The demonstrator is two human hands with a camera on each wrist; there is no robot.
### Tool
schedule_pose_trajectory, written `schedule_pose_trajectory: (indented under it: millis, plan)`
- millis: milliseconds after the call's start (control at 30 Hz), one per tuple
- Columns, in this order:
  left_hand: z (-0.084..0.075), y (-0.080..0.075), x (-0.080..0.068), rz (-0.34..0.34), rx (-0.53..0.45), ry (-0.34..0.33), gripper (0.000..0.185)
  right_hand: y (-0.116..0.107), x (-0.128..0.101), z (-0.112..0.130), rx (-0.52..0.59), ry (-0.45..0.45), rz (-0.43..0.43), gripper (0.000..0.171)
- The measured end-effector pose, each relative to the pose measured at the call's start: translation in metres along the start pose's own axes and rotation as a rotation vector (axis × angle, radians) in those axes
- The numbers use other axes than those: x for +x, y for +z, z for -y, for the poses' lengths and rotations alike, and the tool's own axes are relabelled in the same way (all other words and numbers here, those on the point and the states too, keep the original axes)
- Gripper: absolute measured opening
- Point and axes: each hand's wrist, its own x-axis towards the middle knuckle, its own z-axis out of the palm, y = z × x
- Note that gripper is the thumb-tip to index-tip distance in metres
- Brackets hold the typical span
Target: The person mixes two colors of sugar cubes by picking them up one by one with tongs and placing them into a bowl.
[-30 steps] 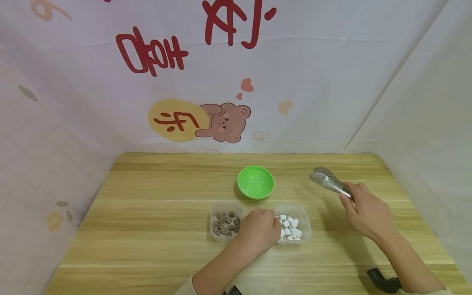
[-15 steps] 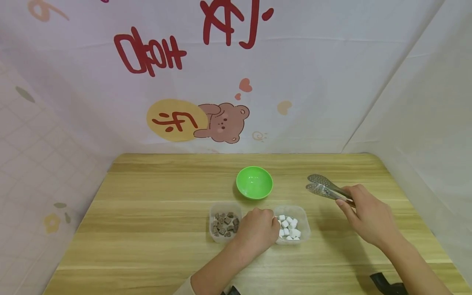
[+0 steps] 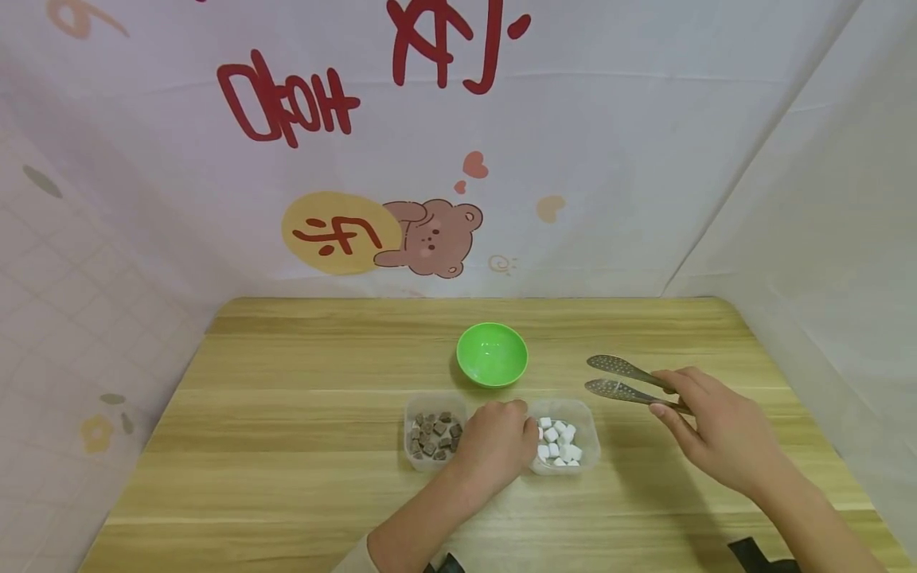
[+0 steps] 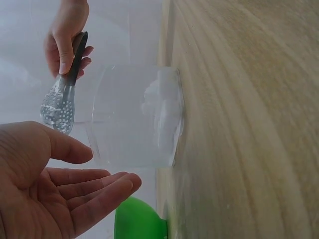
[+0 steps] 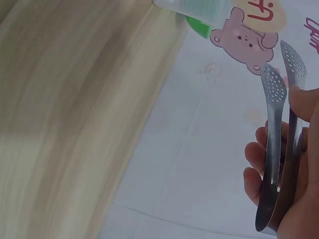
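Note:
My left hand [image 3: 510, 426] rests on the table between two clear plastic tubs, one with brown cubes [image 3: 432, 434] and one with white cubes [image 3: 560, 442]. In the left wrist view its fingers [image 4: 94, 186] lie straight and relaxed beside the white-cube tub [image 4: 137, 117], holding nothing. My right hand [image 3: 705, 426] grips metal slotted tongs [image 3: 622, 380] by the handle, above the table to the right of the white cubes. The tongs' two perforated tips [image 5: 281, 79] stand slightly apart with nothing between them. A green bowl [image 3: 492, 354] sits just behind the tubs.
The wooden table [image 3: 286, 446] is walled at the back and both sides by white printed cloth [image 3: 587, 159]. A dark object [image 3: 752, 553] shows at the near right edge under my right forearm.
My right hand has brought the tongs nearer and to the left, toward the white-cube tub, and their tips have spread a little. The left hand has barely moved.

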Motion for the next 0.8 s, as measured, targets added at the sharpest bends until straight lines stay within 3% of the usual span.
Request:
schedule_pose_trajectory:
  millis: [233, 467, 800]
  plan:
    - [0.002, -0.001, 0.001, 0.013, -0.026, -0.007, 0.033, -0.011, 0.007, 0.007, -0.011, -0.098, -0.006, 0.037]
    - [0.001, -0.001, 0.002, 0.01, -0.024, 0.0, 0.036, -0.016, 0.011, 0.016, -0.035, -0.201, -0.044, 0.061]
    - [0.002, -0.002, 0.002, -0.022, -0.001, 0.026, 0.039, -0.019, 0.025, 0.027, -0.073, -0.291, -0.007, 0.059]
